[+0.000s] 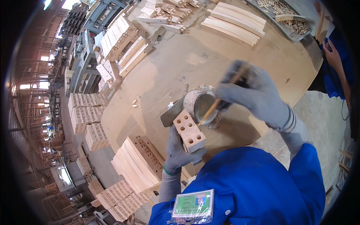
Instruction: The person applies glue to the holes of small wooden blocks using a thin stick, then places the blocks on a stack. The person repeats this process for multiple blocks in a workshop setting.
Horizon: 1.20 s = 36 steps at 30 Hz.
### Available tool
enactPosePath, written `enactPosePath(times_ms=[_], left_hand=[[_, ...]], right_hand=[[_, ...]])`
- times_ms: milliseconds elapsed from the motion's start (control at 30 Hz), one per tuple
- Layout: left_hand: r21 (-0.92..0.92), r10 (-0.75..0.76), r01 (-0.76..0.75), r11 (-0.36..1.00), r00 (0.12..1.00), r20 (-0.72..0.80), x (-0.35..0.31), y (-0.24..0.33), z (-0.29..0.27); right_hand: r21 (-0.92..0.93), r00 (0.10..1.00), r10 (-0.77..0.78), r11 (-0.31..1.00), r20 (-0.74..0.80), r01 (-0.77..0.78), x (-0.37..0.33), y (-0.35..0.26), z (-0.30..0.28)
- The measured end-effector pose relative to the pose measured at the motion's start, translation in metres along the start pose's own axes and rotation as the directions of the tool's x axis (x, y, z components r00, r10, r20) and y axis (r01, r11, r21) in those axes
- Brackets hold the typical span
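My left hand point(176, 152), in a grey glove, is closed around pale wooden pieces with drilled holes point(189, 131), their holed ends turned up. My right hand point(240, 86), also gloved and blurred by motion, grips a thin wooden stick point(213, 109). The stick slants down past the mouth of a crusted pot point(190, 102), its lower tip close to the holed ends; whether it touches them I cannot tell. The pot lies tipped on the table with whitish residue around it. Beside it, a flat dark blade-like piece point(172, 114) reaches past the wooden pieces.
Stacked wooden slats with holed ends point(137, 161) stand left of my left hand. Across the brown table point(161, 71) lie curved slats point(234, 23), more wooden parts point(116, 37) and a metal tray point(290, 32) of dowels. Another person's hand point(332, 56) is at the far right.
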<state>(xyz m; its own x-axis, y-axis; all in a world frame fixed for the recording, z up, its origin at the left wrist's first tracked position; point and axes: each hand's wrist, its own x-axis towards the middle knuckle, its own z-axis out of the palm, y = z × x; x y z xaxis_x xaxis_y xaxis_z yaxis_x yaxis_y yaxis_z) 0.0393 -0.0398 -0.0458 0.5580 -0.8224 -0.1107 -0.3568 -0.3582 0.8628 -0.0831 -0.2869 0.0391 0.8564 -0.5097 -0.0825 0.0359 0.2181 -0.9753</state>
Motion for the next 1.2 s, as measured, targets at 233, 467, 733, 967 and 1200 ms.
enactPosePath(times_ms=[233, 467, 733, 967, 1200], left_hand=[[-0.072, -0.031, 0.031, 0.997, 1.000, 0.002, 0.003, 0.006, 0.000], [-0.086, -0.028, 0.029, 0.996, 1.000, 0.012, 0.001, 0.003, -0.001], [0.035, 0.017, -0.017, 0.999, 1.000, 0.012, 0.004, 0.012, -0.003], [-0.021, -0.005, 0.006, 1.000, 1.000, 0.031, 0.005, 0.012, -0.003], [0.024, 0.039, -0.038, 0.999, 0.999, -0.029, 0.005, 0.016, -0.001]], right_hand=[[-0.268, 0.972, 0.033, 0.963, 0.234, 0.031, 0.037, -0.008, 0.024], [-0.430, 0.943, 0.067, 0.899, 0.326, 0.085, 0.040, -0.009, 0.037], [-0.510, 0.919, -0.176, 0.787, 0.353, 0.347, 0.040, -0.010, 0.039], [-0.335, 0.970, -0.035, 0.935, 0.239, 0.117, 0.031, -0.018, 0.032], [-0.191, 0.917, 0.224, 0.967, 0.331, -0.168, 0.017, -0.024, 0.040]])
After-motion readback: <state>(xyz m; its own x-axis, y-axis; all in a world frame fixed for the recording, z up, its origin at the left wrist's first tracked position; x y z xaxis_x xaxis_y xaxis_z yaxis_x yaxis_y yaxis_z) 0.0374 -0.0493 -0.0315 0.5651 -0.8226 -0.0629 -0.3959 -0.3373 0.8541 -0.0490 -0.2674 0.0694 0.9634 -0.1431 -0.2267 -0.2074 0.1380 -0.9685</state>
